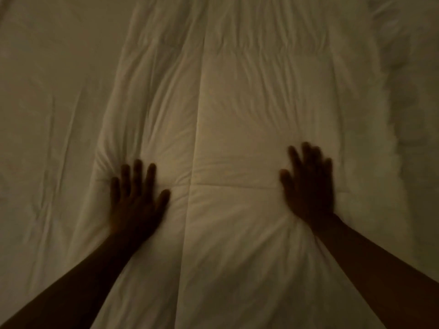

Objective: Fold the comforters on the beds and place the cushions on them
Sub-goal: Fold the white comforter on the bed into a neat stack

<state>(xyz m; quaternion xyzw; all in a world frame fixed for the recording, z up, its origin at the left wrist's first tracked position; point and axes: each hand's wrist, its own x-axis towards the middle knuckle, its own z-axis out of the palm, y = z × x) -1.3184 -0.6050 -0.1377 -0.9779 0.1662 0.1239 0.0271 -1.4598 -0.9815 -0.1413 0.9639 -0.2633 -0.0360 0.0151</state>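
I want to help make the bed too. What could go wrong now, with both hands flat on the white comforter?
Two things might go wrong. The left hand sits close to the comforter's edge beside the bed sheet, so pushing could shove the folded strip crooked. The right hand looks blurred, so it is probably sliding; quick strokes could bunch new wrinkles like those around its wrist.

Comforter (237, 115) off-white w/ stitched square quilting; sheet (47, 91) beside it plain dull beige

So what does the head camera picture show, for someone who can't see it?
Two bare hands, the left hand and right hand, press flat with fingers spread on a white quilted comforter in dim light. The comforter lies as a long strip over a wrinkled sheet.
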